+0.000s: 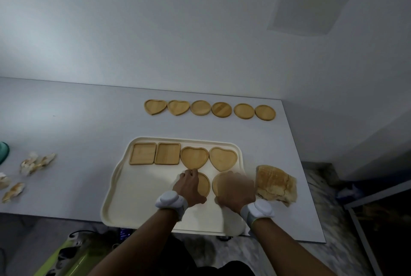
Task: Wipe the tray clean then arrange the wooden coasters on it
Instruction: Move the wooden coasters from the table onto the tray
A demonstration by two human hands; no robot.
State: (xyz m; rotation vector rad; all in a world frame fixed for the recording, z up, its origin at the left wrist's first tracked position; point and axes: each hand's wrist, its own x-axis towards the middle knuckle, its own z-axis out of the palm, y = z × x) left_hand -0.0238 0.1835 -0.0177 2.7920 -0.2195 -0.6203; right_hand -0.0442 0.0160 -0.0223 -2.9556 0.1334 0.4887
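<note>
Forearms w/ grey-white wristbands point(170, 200) enter from bottom of frame. Left hand point(189, 186) lies over a round wooden coaster point(205, 183), fingertips curled at its far rim, thumb at near rim, i.e. gripping it. Right hand point(235, 189) covers a second round wooden coaster point(219, 183) just beside the first; motion blur, so grip vs. flat press cannot be told. Both coasters sit centre-right on the cream plastic tray point(138, 193) as row 2, below row 1: two rectangular wooden coasters point(143, 153) and two heart-shaped wooden coasters point(194, 156). Tan crumpled cloth point(275, 183) rests on the grey table point(77, 120) just beside tray's right edge; wiping looks done. Key relation: six remaining coasters point(200, 108) lie in a left-right line beyond tray's far rim, upper centre of frame, well apart from both hands. Hearts at the line's left end are nearer left hand; rounds at right end nearer right hand. Bare tray floor is lower left, so row 2 prob. fills that way.
</note>
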